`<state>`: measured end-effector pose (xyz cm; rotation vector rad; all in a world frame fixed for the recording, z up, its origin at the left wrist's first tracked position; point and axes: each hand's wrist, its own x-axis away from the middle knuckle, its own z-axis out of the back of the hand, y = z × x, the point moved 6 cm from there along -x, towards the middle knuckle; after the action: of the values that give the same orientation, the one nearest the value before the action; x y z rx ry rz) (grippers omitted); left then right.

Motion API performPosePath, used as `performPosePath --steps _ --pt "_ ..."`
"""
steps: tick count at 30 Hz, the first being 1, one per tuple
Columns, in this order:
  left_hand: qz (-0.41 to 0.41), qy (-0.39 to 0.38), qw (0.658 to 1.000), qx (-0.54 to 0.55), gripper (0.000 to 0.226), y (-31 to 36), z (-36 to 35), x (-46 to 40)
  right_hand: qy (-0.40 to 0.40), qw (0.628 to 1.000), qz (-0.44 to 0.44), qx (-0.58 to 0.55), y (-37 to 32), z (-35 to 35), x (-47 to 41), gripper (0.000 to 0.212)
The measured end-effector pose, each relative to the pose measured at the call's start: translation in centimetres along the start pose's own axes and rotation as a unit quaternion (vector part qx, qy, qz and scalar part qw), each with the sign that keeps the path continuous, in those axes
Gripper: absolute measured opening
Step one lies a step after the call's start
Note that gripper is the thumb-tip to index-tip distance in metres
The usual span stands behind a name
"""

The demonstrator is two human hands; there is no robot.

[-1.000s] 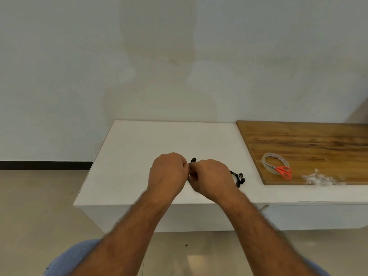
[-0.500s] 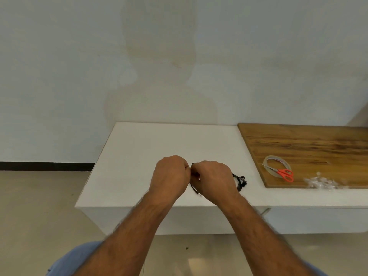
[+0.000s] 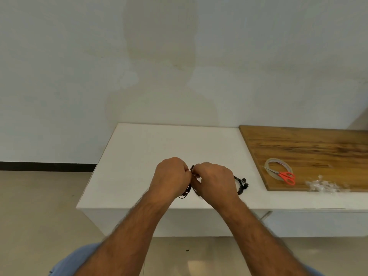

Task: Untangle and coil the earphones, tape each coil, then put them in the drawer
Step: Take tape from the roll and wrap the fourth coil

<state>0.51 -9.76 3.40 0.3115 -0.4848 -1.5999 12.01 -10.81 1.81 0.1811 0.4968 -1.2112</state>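
My left hand (image 3: 171, 176) and my right hand (image 3: 214, 181) meet knuckle to knuckle above the front of the white table (image 3: 151, 152), both closed on black earphones (image 3: 187, 191) whose cord hangs in loops between and under them. Most of that cord is hidden by my fingers. A second black earphone coil (image 3: 242, 185) lies on the table just right of my right hand. On the wooden board (image 3: 310, 144) sit a roll of clear tape (image 3: 277, 167) and orange-handled scissors (image 3: 285, 176) resting across it.
Scraps of clear tape (image 3: 322, 185) lie at the board's front edge. A drawer front (image 3: 318, 223) with a slightly open gap runs under the tabletop at right. A beige floor lies to the left of and below the table.
My hands stay together in the same spot, shifting only slightly. A loop of cord now shows hanging below my left hand. The view has drifted a little.
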Motion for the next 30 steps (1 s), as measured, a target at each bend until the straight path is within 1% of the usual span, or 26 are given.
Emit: performPosePath --steps 4,6,8,13,16,20,25,30 --pt "0.008 -0.022 0.999 0.025 0.022 -0.6 -0.2 0.1 0.000 1.000 0.022 -0.021 -0.2 -0.4 0.2 0.006" --pt "0.013 -0.039 0.999 0.035 0.021 -0.8 -0.3 0.2 -0.019 0.999 0.038 -0.019 -0.4 -0.5 0.2 0.008" --pt "0.015 -0.049 0.997 0.051 0.022 -0.9 -0.5 0.2 -0.032 0.998 0.042 -0.017 -0.4 -0.6 0.1 0.003" --pt "0.021 -0.067 0.993 0.098 0.022 -1.4 -0.8 0.2 -0.079 0.996 0.042 -0.014 -0.1 -0.7 0.0 0.013" --pt "0.022 -0.073 0.990 0.122 0.023 -1.6 -1.1 0.2 -0.085 0.996 0.032 -0.024 0.0 -0.7 0.0 0.013" --pt "0.030 -0.088 0.978 0.189 0.025 -2.0 -1.5 0.3 -0.118 0.992 0.017 -0.039 0.0 -0.9 0.0 0.013" --pt "0.051 -0.076 0.967 0.236 0.026 -2.4 -1.6 0.2 -0.136 0.990 -0.004 -0.043 0.0 -0.5 -0.1 0.016" --pt "0.101 -0.104 0.940 0.307 0.026 -2.9 -2.0 0.4 -0.136 0.990 -0.016 -0.038 -0.2 -0.3 0.0 0.018"
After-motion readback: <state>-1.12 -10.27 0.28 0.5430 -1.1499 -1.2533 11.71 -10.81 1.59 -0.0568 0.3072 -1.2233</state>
